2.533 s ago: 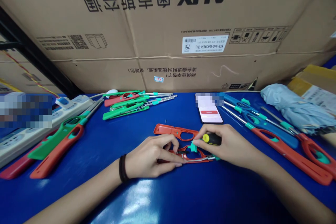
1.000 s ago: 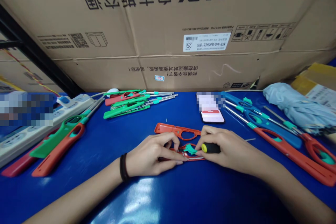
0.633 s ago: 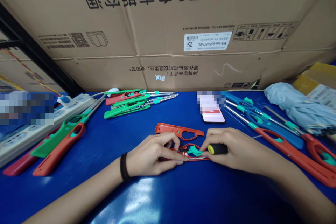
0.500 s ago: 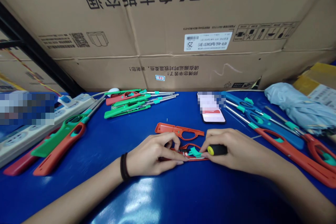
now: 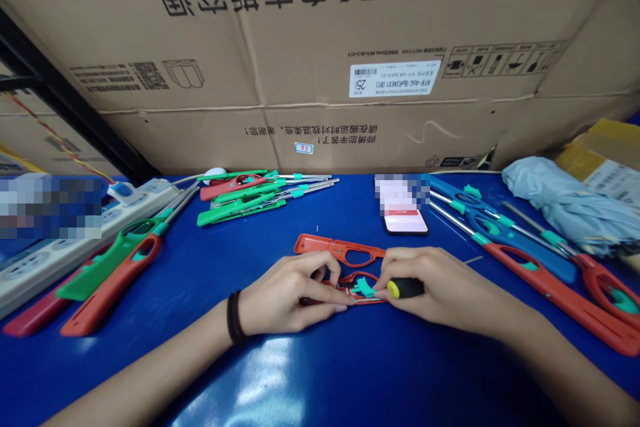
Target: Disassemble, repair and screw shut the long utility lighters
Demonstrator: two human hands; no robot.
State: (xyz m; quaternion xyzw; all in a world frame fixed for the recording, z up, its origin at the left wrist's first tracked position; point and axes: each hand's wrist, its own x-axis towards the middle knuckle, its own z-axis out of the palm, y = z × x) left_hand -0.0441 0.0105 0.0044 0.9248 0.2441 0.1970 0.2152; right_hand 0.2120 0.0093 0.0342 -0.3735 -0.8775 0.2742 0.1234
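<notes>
On the blue table, my left hand (image 5: 287, 293) is closed around the handle end of an opened orange lighter body (image 5: 364, 295), pressing it down. My right hand (image 5: 435, 280) grips a screwdriver (image 5: 404, 288) with a black handle and yellow cap, and its fingertips touch the small teal trigger piece (image 5: 364, 288) sitting in the open lighter. The lighter's detached orange cover half (image 5: 340, 250) lies just behind both hands.
Green and red long-nosed lighters (image 5: 250, 197) lie at the back left, others (image 5: 110, 273) beside a white power strip (image 5: 60, 247). Blue and orange lighters (image 5: 525, 253) spread right. A phone (image 5: 404, 213), a folded umbrella (image 5: 565, 210) and a big cardboard box (image 5: 320, 53) stand behind.
My right hand with the screwdriver has shifted slightly left, closer to the teal piece. My left hand has stayed on the lighter body.
</notes>
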